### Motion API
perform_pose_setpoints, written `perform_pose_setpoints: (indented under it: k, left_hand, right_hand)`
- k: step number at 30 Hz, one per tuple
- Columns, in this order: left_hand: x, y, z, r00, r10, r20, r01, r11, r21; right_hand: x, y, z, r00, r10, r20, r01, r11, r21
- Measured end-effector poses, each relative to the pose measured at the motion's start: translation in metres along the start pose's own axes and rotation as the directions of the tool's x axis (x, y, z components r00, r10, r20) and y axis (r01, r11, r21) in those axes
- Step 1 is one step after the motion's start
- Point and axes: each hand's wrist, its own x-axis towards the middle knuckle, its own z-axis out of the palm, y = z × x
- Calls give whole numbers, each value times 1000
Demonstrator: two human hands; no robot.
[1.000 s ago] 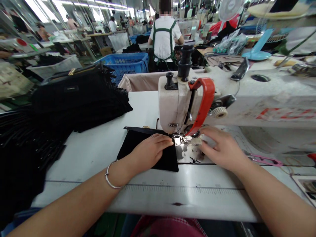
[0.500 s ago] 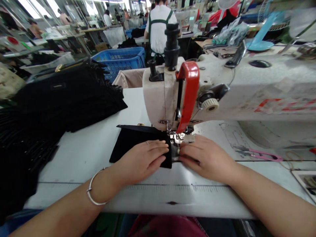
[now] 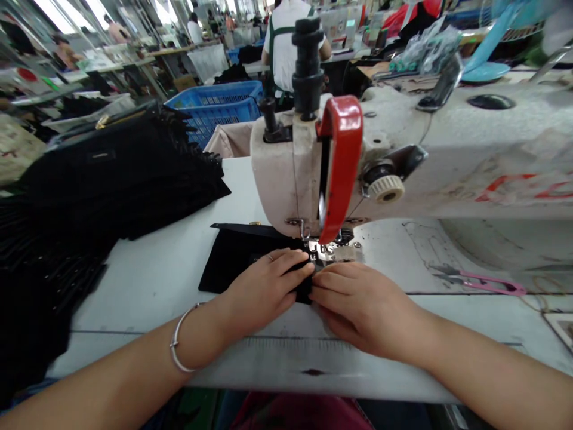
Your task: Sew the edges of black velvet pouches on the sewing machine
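A flat black fabric piece (image 3: 233,257), perhaps a small pouch, lies on the white sewing table with its right edge by the presser foot (image 3: 319,251) of the sewing machine (image 3: 277,173). My left hand (image 3: 268,283), a silver bangle at its wrist, rests flat on that piece with its fingers stretched toward the foot. Just in front of the foot, my right hand (image 3: 358,298) has its fingers bent and pressed together at the piece's right edge. Its fingertips are partly hidden, and they nearly meet those of my left hand.
Stacked black pieces (image 3: 111,173) cover the table's left side. Pink-handled thread snips (image 3: 487,283) lie to the right, under the machine arm. Behind the table are a blue crate (image 3: 219,107) and a person (image 3: 289,48) in a white top.
My right hand has moved left and a little nearer to me, from beside the presser foot to the fabric's edge. My left fingers have shifted slightly right. The view has shifted a little.
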Motion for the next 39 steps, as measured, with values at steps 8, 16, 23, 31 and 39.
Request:
perform_pose_setpoints:
  k: [8,16,23,31,39]
  left_hand:
    - [1,-19,5,1000,-15,-2,15,996,-84]
    - [-3,-19,2,993,-76,-87,57,977,-204]
    - [-11,-6,1,971,1,-237,-27,994,-103]
    - [1,-1,1,994,-1,-106,-3,999,-39]
    - [-2,-9,5,968,-201,-150,173,968,-181]
  right_hand:
    - [2,8,-6,1000,24,-7,-24,999,23]
    - [-2,18,-12,998,30,-49,-24,994,108]
    - [-42,26,-54,951,236,-198,-288,909,-302]
    - [-155,53,-56,871,461,-169,-467,670,-577]
    - [-92,20,-46,785,534,-313,-612,748,-257]
